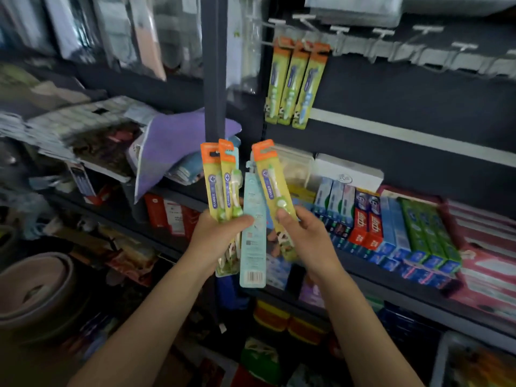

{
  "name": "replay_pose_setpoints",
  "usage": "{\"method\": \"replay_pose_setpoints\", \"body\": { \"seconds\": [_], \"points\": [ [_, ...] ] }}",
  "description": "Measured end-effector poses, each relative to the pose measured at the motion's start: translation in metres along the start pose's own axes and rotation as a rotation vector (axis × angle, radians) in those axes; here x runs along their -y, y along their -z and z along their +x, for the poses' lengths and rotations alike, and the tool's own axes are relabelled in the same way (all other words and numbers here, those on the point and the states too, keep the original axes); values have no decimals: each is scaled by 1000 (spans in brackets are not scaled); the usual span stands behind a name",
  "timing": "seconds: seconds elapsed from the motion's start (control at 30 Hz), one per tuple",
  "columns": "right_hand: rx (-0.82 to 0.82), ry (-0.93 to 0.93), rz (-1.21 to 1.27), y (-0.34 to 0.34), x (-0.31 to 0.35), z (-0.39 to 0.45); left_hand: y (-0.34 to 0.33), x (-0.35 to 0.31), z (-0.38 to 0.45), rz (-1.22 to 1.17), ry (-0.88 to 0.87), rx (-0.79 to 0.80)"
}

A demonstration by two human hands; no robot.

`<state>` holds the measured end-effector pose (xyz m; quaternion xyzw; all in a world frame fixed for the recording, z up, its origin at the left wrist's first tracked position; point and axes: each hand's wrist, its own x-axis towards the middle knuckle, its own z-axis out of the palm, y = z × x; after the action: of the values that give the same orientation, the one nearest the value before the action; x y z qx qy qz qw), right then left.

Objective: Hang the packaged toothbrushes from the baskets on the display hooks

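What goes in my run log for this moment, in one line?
left hand: holds several toothbrush packs | right hand: holds one yellow pack | hung packs: three

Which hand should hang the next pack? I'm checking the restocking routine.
Right hand: it pinches a single pack, nearer the hooks up right. Left hand grips several.

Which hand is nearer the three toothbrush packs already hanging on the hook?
Right. The right hand, gripping one yellow pack, sits almost directly below the hanging packs. The left hand, holding several packs, is lower-left of them, farther off.
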<state>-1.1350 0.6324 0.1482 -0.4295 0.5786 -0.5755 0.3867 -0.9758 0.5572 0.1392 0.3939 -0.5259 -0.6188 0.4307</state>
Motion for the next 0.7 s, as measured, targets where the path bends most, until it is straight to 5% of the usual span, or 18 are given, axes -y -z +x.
{"method": "replay_pose_setpoints", "body": {
  "seconds": [0.37,0.7],
  "points": [
    [49,94,-86,50,59,157,-65,-62,118,37,-240,-225],
    [-80,214,-57,48,97,225,-76,-83,150,-13,-236,-164]
  ]
}}
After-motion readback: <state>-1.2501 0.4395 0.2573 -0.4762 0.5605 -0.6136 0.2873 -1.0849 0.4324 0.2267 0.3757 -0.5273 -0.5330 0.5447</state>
